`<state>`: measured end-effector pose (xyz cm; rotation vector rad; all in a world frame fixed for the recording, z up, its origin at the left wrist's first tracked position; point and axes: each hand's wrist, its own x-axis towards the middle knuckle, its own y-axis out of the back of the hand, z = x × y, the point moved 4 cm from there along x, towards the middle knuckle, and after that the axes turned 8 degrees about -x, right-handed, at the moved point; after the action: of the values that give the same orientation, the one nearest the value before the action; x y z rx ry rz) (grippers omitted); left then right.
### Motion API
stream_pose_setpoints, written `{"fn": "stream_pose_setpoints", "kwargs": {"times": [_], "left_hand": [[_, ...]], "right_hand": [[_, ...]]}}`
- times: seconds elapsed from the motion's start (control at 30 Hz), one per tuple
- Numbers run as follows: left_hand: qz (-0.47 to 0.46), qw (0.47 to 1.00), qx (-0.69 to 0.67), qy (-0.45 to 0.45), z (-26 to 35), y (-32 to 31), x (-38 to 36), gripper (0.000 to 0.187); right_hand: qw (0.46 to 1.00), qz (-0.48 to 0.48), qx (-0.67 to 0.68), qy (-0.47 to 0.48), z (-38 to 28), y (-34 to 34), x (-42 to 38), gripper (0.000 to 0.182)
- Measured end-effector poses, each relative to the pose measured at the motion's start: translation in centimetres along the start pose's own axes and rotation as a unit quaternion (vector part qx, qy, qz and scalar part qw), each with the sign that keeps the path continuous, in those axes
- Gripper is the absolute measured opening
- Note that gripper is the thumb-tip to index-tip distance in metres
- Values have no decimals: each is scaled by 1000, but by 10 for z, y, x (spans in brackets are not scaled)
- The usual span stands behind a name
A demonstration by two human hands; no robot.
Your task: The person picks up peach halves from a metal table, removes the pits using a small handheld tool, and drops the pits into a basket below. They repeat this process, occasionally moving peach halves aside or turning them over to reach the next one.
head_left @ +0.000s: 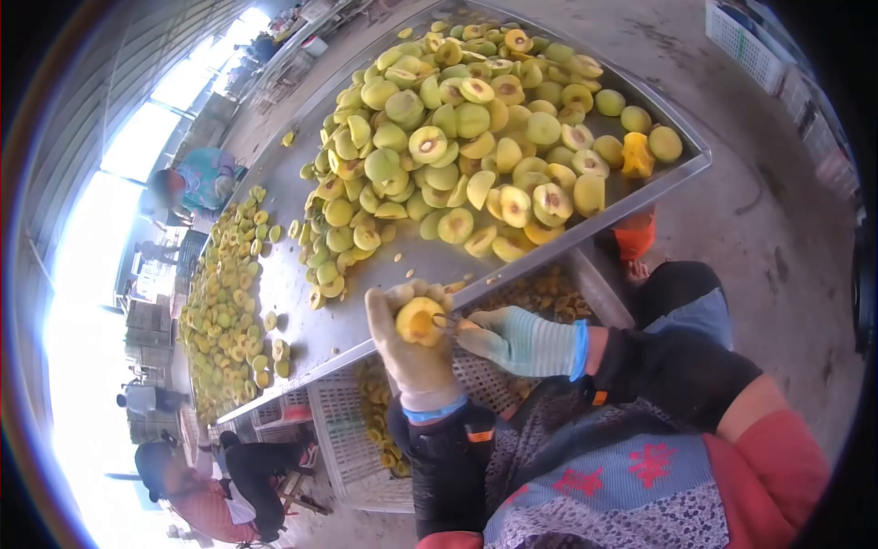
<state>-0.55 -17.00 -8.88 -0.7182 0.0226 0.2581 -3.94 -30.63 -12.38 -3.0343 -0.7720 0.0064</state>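
Observation:
My left hand, in a pale glove, is closed around a yellow peach half, its cut face turned partly toward my right hand. My right hand, in a striped glove with a blue cuff, grips a small metal pitting tool. The tool's thin end touches or nearly touches the cut face; its handle is mostly hidden by my fingers. Just beyond my hands, a big heap of green-yellow peach halves lies on a metal table, several with pits showing.
The table's raised rim runs past my hands. Below it, plastic crates hold fruit pieces. A second heap of halves lies at the table's left. Two people are along the left side. More crates stand at the upper right.

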Motion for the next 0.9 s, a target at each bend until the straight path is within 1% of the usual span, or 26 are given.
{"fn": "stream_pose_setpoints", "kwargs": {"times": [0.03,0.07,0.1,0.13,0.17,0.2,0.23,0.3,0.33,0.37,0.4,0.43,0.47,0.53,0.57,0.6,0.63,0.67,0.7,0.73,0.77,0.8,0.83,0.87,0.9], "left_hand": [[-7,1000,8,-1,-8,-7,-4,38],[-41,998,27,-30,-14,-13,-6,40],[-47,998,29,-27,-18,-18,-9,41],[-52,998,32,-24,-20,-22,-11,41],[-56,998,35,-21,-21,-25,-12,41],[-76,995,57,-28,-22,-27,-11,43],[-91,993,69,2,-26,-27,-12,44],[-126,987,94,37,-23,-28,-10,47],[-154,981,97,66,-27,-25,-6,48],[-181,974,106,88,-30,-22,-4,49],[-192,971,110,86,-24,-26,-8,47],[-202,969,112,89,-21,-30,-13,45],[-196,974,54,106,-25,-27,-15,44],[-187,967,-65,162,-25,-30,-19,44],[-172,973,-61,143,-22,-28,-16,44],[-155,978,-57,127,-20,-22,-9,44],[-136,983,-52,113,-17,-15,-4,44],[-116,985,-97,84,-4,-8,2,42],[-57,993,-86,58,14,4,5,39],[3,997,-75,37,34,21,7,37],[33,990,112,-75,55,65,23,34],[-27,825,529,-197,86,73,13,31],[163,897,401,-94,96,110,32,29],[218,739,620,-150,117,110,32,29],[252,522,788,-208,127,99,28,29]], "right_hand": [[1000,12,3,14,1,0,1,35],[999,24,6,28,4,-1,1,36],[998,35,9,42,8,-4,1,37],[993,78,17,89,8,-9,4,41],[999,20,36,24,19,-9,3,43],[997,-40,54,-42,12,-3,-1,45],[987,-100,72,-107,7,-1,-8,47],[976,-109,84,-167,1,2,-17,48],[972,-123,83,-181,-2,2,-15,48],[979,-118,54,-159,-2,4,-14,47],[977,-132,53,-157,7,2,-14,49],[966,-152,86,-191,6,1,-19,52],[955,-175,108,-212,0,-1,-22,54],[956,-186,93,-205,-9,1,-26,56],[954,-197,76,-212,-14,4,-29,58],[967,-189,-19,-167,-8,9,-27,57],[970,-180,-111,-122,6,13,-24,57],[962,-169,-201,-77,16,14,-22,57],[937,-156,-307,-56,21,17,-21,55],[901,-140,-408,-40,25,23,-23,53],[856,-125,-501,-33,30,31,-34,51],[871,-105,-476,-54,21,35,-34,44],[888,-50,-453,-51,17,37,-31,43],[893,4,-449,-41,9,39,-29,42],[900,39,-432,-46,2,41,-28,41]]}}
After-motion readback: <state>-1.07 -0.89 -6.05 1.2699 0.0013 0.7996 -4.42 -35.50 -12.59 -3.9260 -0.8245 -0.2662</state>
